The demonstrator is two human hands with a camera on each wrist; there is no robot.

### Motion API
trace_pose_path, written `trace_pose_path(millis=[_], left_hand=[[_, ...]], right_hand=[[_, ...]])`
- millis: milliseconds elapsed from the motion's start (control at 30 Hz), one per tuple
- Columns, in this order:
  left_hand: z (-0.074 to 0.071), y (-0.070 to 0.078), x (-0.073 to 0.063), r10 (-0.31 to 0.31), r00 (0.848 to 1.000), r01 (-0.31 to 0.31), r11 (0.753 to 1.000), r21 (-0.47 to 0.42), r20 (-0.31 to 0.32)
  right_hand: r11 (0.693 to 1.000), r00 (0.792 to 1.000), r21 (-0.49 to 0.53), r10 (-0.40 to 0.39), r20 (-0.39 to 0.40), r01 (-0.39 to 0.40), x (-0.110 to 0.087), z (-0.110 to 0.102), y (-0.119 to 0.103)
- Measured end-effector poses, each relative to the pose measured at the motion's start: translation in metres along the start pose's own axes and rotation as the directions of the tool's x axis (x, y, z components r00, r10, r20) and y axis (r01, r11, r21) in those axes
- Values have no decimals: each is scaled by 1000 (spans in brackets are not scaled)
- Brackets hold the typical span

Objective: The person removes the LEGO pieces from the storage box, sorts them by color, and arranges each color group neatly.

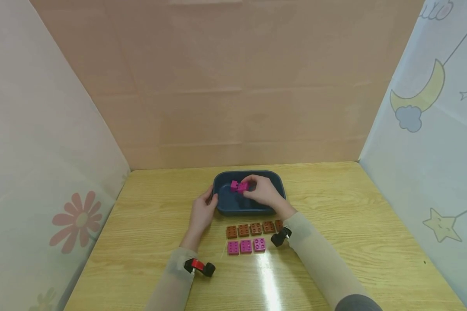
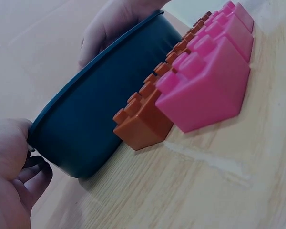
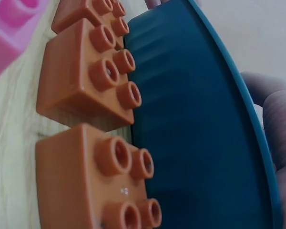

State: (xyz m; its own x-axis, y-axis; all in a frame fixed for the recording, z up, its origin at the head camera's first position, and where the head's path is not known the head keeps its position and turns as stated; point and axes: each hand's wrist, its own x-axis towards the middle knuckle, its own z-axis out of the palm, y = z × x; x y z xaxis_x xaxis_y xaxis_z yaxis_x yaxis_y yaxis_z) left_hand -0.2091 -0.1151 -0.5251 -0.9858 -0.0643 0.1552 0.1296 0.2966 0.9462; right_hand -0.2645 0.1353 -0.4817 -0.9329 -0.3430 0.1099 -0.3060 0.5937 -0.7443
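A dark blue tray (image 1: 246,212) stands on the table, with its left end held by my left hand (image 1: 202,211). In the left wrist view, that hand's thumb and curled fingers (image 2: 38,179) meet at the tray's end. My right hand (image 1: 265,192) reaches over the near right rim and pinches a pink toy brick (image 1: 243,187) inside the tray. Just left of it is another pink brick (image 1: 234,185); whether the two touch is hard to tell. The right wrist view hides the held brick behind the tray wall (image 3: 190,124).
A row of several orange-brown bricks (image 1: 255,229) lies along the tray's near side. Nearer still, three pink bricks (image 1: 246,246) form a second row. The wooden table (image 1: 159,207) is bounded by a tan back wall (image 1: 241,108) and pale side walls.
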Motion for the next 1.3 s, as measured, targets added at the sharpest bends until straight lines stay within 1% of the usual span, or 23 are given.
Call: trace_pose_path(millis=[200, 300, 433, 700, 900, 1133, 1300], left_hand=[[1, 3, -1, 2, 1000, -2, 1000, 5, -2], [2, 4, -1, -2, 1000, 2, 1000, 9, -2], [2, 4, -1, 1, 1000, -1, 1000, 16, -1], [2, 4, -1, -1, 1000, 1, 1000, 0, 5], [2, 5, -1, 1, 1000, -1, 1000, 3, 1], [2, 5, -2, 20, 1000, -20, 1000, 18, -11], [1, 5, -1, 15, 1000, -15, 1000, 13, -6]], right_hand=[[1000, 1000, 1, 19, -12, -19, -5, -5, -1], [1000, 1000, 17, 14, 0, -14, -8, -8, -2], [999, 1000, 39, -18, 18, 18, -12, -13, -2], [998, 998, 31, -54, 31, 53, -25, -17, -7], [994, 995, 44, -104, 0, 104, -31, -19, -9], [989, 992, 75, -125, -31, 127, -43, -23, -11], [988, 991, 91, -126, -33, 128, -53, -27, -13]])
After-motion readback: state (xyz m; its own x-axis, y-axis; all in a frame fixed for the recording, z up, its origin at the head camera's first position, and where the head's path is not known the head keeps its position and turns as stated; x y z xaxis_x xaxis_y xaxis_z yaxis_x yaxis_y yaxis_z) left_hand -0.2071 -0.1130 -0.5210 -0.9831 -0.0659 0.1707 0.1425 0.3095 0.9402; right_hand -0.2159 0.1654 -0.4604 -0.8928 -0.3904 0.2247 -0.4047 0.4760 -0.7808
